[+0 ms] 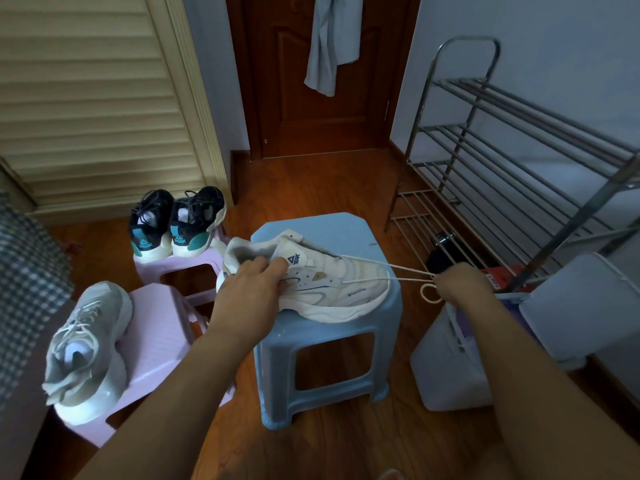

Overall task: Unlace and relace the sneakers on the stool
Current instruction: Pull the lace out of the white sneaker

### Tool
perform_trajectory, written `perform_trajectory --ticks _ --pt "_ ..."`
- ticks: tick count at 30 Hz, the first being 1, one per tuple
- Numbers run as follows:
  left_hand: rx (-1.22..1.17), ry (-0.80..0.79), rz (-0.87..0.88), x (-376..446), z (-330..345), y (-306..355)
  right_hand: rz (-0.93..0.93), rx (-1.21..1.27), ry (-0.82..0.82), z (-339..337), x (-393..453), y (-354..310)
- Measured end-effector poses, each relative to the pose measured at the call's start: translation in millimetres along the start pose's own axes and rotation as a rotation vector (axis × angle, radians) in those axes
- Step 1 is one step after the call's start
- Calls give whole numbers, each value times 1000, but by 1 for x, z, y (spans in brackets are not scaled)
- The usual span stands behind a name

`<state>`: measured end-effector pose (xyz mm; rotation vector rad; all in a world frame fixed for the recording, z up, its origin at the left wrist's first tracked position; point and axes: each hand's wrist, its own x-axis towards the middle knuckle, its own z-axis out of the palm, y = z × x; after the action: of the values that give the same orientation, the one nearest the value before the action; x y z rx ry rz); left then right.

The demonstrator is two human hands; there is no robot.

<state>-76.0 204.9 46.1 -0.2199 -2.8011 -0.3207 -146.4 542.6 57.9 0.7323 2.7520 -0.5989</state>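
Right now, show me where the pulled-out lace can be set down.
Bare blue stool top behind the white sneaker is free. So is the wood floor toward the door. The pink stools are crowded: the grey sneaker and black pair sit there.

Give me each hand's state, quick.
Left hand: grips the white sneaker at its collar.
Right hand: pinches the white lace, pulled taut.

A home, by the look of it a bedroom or entry corner. Beyond the hands stands a dark wooden door [322,98] with a garment [329,43] hung on it, a cream louvred closet door [93,98] to the left, a bare metal shoe rack [502,150] to the right, and wood flooring [346,188] underneath plastic stools [346,230].
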Motion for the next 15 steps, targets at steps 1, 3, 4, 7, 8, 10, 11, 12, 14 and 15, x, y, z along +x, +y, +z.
perform_trajectory --ticks 1,3,4,7,8,10,11,12,14,15 --pt "-5 2 -1 0 0 3 -16 30 80 5 -3 1" --pt "-11 3 -8 -1 1 6 -128 80 236 9 -15 -10" --pt "-9 6 -9 -2 1 6 -202 95 232 8 -24 -19" --pt "-6 34 -1 -2 3 5 -474 228 9 7 -56 -50" --pt "-6 40 1 -2 4 5 -565 282 -23 6 -68 -58" --pt "-3 42 3 -2 4 6 -674 394 -29 5 -83 -68" --pt "-5 42 2 -2 3 6 -694 397 -19 4 -87 -71" --pt "-9 42 4 -2 3 6 -698 338 -7 4 -87 -72" --pt "-12 45 14 -4 2 4 -676 168 -26 9 -85 -74" --pt "-17 45 14 -4 2 4 -656 102 -54 14 -86 -74"
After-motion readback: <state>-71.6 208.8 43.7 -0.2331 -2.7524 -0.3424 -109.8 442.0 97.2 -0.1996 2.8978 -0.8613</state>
